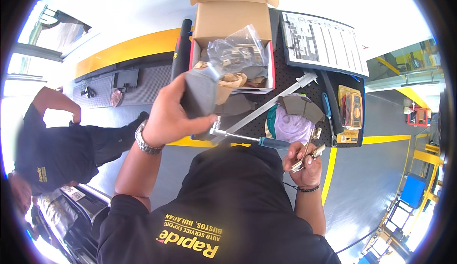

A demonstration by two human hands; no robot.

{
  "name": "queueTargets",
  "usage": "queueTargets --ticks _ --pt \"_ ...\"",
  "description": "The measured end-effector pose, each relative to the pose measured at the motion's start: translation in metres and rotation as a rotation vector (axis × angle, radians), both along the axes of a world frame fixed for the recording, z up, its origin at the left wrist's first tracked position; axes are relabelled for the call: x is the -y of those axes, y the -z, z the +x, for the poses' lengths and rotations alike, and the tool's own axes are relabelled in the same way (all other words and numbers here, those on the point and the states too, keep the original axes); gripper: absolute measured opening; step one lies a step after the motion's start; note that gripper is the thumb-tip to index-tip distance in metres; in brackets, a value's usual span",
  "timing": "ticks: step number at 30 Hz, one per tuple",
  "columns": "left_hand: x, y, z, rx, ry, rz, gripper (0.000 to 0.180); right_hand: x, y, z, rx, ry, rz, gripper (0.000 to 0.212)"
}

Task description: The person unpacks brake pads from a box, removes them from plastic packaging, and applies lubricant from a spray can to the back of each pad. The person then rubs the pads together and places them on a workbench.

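My left hand (166, 116) grips a grey brake pad (199, 92), slightly blurred, in front of an open cardboard box (233, 18). Inside the box lie a clear plastic bag (240, 49) of metal pieces and some brown paper (231, 82). Lower and to the right, my right hand (308, 172) is closed around several small metal clips (316, 134) that stick out past the fingers. Another brake pad (302, 108) rests on a lilac cloth (293, 126) above that hand. A ratchet with a blue handle (273, 143) lies at the near edge, between my hands.
A vernier caliper (273, 97) lies slantwise on the black perforated worktop (261, 126). To the right are a blue-handled tool (327, 106), a yellow multimeter (352, 109) and a clipboard with a printed form (328, 45). Another person in a dark shirt (57, 154) stands at left.
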State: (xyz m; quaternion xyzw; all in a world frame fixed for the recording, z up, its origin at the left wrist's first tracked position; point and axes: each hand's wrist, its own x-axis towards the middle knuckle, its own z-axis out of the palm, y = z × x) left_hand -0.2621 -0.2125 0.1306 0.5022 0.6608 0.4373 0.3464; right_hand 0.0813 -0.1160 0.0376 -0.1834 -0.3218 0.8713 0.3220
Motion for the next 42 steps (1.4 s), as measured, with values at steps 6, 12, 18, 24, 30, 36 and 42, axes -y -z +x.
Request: queueTargets --ticks 6,12,18,24,30,36,42 --pt "-0.059 0.024 0.1 -0.443 0.375 -0.127 0.092 -0.021 -0.004 -0.001 -0.155 0.194 0.037 0.03" --pt "-0.1 0.098 0.156 -0.762 0.492 -0.011 0.063 -0.054 -0.006 0.049 -0.093 0.31 0.115 0.027" --pt "-0.113 0.041 0.109 -0.889 0.372 0.006 0.035 -0.051 0.008 0.086 -0.017 0.394 0.103 0.031" --pt "-0.152 0.046 0.035 -1.084 0.526 -0.179 0.037 -0.059 0.012 0.09 0.034 0.343 0.131 0.032" --pt "-0.174 0.046 0.042 -1.337 0.659 -0.348 0.039 -0.059 0.018 0.111 0.226 0.357 0.199 0.029" --pt "-0.153 0.006 0.02 -1.095 0.522 -0.264 0.059 -0.052 0.021 0.116 0.312 0.289 0.198 0.028" --pt "-0.114 -0.034 -0.03 -0.701 0.151 0.006 0.07 -0.063 0.035 0.121 0.34 0.25 0.187 0.023"
